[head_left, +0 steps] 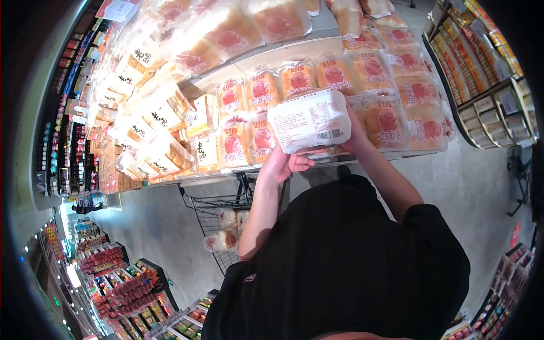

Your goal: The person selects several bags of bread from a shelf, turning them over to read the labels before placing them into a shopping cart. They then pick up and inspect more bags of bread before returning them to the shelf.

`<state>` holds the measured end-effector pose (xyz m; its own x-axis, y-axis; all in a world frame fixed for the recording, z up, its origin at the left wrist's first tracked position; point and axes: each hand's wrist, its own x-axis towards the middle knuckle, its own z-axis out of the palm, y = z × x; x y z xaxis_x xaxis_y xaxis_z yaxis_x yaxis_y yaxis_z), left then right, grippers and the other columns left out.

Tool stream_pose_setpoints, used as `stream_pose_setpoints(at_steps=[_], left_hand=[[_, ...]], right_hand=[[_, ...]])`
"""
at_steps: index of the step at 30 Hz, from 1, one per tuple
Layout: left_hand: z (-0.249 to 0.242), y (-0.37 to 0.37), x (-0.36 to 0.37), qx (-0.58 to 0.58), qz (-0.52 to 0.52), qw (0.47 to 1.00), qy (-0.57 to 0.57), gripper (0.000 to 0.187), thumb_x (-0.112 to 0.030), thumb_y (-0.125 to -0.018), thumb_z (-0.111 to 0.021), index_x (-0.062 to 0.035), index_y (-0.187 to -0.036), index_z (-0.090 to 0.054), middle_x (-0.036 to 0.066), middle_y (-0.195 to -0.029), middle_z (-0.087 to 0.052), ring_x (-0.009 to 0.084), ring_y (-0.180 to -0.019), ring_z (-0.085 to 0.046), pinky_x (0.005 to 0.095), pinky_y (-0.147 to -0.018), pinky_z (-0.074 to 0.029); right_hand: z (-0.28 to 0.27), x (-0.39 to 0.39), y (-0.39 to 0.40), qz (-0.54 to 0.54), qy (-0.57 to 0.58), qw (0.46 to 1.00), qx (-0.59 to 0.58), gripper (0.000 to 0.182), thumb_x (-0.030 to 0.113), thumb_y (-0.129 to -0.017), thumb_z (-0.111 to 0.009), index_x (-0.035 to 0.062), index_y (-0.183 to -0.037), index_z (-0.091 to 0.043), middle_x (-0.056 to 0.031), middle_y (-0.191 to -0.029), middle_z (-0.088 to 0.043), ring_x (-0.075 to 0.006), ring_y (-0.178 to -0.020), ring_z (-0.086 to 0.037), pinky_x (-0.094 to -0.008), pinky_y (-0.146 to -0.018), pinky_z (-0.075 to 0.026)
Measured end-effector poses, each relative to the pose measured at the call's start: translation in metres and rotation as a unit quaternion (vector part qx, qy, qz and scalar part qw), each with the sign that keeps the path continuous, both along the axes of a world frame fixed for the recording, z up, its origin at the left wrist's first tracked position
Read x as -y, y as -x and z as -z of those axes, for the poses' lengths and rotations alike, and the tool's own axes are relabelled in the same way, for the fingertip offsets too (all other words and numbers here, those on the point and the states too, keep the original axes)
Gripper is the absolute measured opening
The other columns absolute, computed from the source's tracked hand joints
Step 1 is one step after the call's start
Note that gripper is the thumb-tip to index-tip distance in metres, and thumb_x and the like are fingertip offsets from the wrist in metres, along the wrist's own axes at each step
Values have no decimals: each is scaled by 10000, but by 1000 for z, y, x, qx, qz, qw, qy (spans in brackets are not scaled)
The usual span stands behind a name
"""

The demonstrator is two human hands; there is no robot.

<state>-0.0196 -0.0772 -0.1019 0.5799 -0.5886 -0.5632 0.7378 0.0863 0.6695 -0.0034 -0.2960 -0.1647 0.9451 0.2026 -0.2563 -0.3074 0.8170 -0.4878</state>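
Open grey floor [470, 192] past the front edge of the pale, bread-laden surface [396, 154].
My right hand [355, 136] clasps the white-labelled, rectangular plastic package [310, 120] at its right side; my left hand [282, 164] meets its lower-left edge, grip unclear.

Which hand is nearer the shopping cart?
Left. In view, the left hand is just above and rightward of the shopping cart; the right hand, at the right edge of the white labelled package, is farther off.

The label's print [290, 122] is too small to read, and the package [310, 118] partly hides both hands [356, 136].
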Motion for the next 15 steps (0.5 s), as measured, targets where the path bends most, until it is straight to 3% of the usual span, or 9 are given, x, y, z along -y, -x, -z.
stream_pose_setpoints(at_steps=[9, 15], left_hand=[[-1, 1, 2, -6, -3, 1000, -10, 597, -470, -1017, -290, 21, -1271, -516, 189, -1141, -657, 220, -788, -707, 266, -624, -587], [2, 4, 2, 12, -9, 999, -39, 540, -416, -1019, -322, 17, -1287, -502, 198, -1146, -654, 226, -805, -710, 269, -633, -591]], right_hand=[[-7, -1, 7, 17, 30, 999, -19, 568, 511, -1014, -340, 61, -1316, -510, -67, -1224, -607, -180, -1123, -575, -330, -958, -451], [0, -2, 10, 29, 35, 998, 32, 402, 365, -1005, -450, 49, -1234, -543, -80, -1133, -622, -146, -987, -626, -291, -832, -515]])
